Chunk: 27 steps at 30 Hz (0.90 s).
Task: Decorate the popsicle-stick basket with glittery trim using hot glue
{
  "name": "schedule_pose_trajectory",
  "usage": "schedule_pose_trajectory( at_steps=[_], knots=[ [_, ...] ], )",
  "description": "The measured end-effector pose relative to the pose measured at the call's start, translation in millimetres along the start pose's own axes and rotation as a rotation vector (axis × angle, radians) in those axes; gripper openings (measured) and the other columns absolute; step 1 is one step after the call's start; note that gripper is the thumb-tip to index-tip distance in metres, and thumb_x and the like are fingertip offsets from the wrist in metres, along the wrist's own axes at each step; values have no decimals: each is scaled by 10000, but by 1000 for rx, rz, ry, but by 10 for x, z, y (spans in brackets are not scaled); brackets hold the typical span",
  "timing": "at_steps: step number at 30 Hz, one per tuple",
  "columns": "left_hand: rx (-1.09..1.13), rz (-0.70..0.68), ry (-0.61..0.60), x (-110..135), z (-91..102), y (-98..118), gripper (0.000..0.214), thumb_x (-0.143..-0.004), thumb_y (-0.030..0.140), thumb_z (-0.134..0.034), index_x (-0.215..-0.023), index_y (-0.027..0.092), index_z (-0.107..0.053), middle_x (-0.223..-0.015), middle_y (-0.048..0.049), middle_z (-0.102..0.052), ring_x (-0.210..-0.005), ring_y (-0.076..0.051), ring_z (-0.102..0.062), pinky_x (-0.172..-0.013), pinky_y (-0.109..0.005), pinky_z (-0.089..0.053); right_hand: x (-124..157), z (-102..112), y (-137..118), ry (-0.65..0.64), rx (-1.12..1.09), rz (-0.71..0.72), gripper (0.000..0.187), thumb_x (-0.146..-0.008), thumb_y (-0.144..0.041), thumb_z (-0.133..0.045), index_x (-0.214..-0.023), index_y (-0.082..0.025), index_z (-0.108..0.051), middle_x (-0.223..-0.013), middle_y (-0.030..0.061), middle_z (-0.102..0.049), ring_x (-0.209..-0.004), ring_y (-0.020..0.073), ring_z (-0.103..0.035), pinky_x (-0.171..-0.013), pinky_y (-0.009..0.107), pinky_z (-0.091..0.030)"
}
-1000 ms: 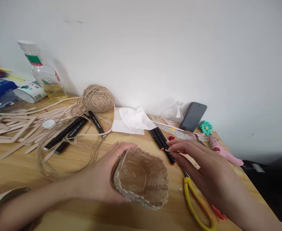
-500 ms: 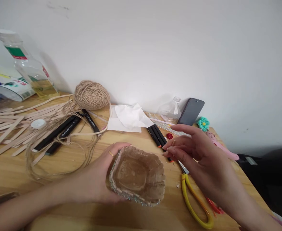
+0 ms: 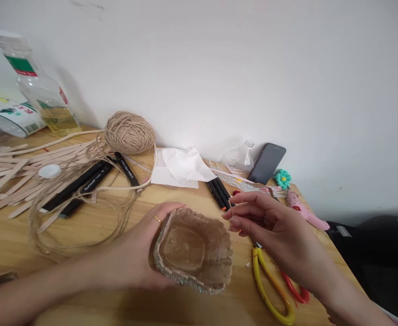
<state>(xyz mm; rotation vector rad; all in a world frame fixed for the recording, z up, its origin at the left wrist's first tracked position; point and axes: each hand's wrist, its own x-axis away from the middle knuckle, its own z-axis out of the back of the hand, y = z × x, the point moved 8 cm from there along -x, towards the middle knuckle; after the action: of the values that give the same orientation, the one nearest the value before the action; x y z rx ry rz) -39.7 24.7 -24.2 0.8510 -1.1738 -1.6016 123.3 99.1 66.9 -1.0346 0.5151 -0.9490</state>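
Note:
My left hand [image 3: 144, 253] is wrapped round the left side of a clear plastic container [image 3: 190, 249], tilted so that its inside faces me. Short pieces of wooden stick line its outer wall, with a glittery silver trim along the near and left sides. Just right of the rim hovers my right hand [image 3: 263, 222], thumb and fingertips drawn together in a pinch. Whatever may be between those fingertips is too small to make out. Under the right hand lie scissors [image 3: 258, 283] with one yellow and one red handle, their blades mostly hidden.
Wooden sticks [image 3: 2, 181], loose twine, black markers [image 3: 90, 183] and a twine ball [image 3: 130, 131] lie left. A glass bottle [image 3: 54, 106] stands behind them. White paper [image 3: 183, 167], a phone [image 3: 267, 163], a teal flower [image 3: 282, 179] and a pink glue gun [image 3: 305, 210] line the back and right.
My right hand has moved slightly left and down, closer to the container's rim. My left hand keeps its hold on the container. The view has shifted a little.

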Motion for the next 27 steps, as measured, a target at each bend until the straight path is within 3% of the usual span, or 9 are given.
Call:
schedule_pose_trajectory(
  at_steps=[6, 11, 15, 18, 22, 27],
  knots=[
    [-46, -9, 9, -14, 19, 26, 950, -641, 303, -797, -1359, 385, -182, -1358, -25, -444, -1202, -244, -531, -1028, -367, -458, 25, -21, -47, -19, 4, 53, 285, -867, -285, -612, -1144, -230, -573, -853, 8, -705, -735, 111, -673, -682, 199, -569],
    [-89, -15, 29, -17, 49, 81, 931, -614, 315, -807, -1354, 330, -242, -1356, -53, -448, -1212, -268, -518, -1059, -398, -425, 27, 30, -97, 59, 37, 62, 178, -823, -377, -676, -818, -202, -646, -846, 39, -726, -756, 146, -690, -664, 212, -565],
    [-68, -15, 37, -30, 59, 119, 910, -608, 333, -804, -1351, 280, -281, -1338, -94, -481, -1189, -294, -539, -1045, -435, -437, 66, 53, -369, 172, 286, 350, 111, -806, -218, -670, -697, -235, -660, -784, -16, -685, -727, 117, -642, -577, 174, -504],
    [-48, -18, 45, -38, 68, 141, 895, -594, 342, -809, -1339, 270, -319, -1325, -98, -509, -1181, -308, -546, -1030, -446, -453, 83, -43, -400, 122, 428, 400, 125, -832, -152, -617, -746, -240, -635, -699, -45, -664, -651, 108, -628, -546, 178, -493],
    [-44, -17, 44, -36, 71, 142, 892, -581, 309, -813, -1333, 278, -335, -1322, -81, -524, -1188, -302, -545, -1025, -433, -462, 190, -151, -432, 87, 621, 504, 132, -879, -118, -553, -895, -243, -594, -795, -48, -698, -679, 103, -666, -598, 176, -513],
    [-63, -44, 37, -33, 59, 138, 889, -592, 323, -810, -1330, 303, -315, -1325, -64, -520, -1200, -297, -536, -1038, -444, -451, 350, -320, -495, -60, 824, 672, 264, -917, -39, -439, -1117, -202, -494, -952, 40, -670, -836, 149, -637, -706, 250, -499]
  ],
)
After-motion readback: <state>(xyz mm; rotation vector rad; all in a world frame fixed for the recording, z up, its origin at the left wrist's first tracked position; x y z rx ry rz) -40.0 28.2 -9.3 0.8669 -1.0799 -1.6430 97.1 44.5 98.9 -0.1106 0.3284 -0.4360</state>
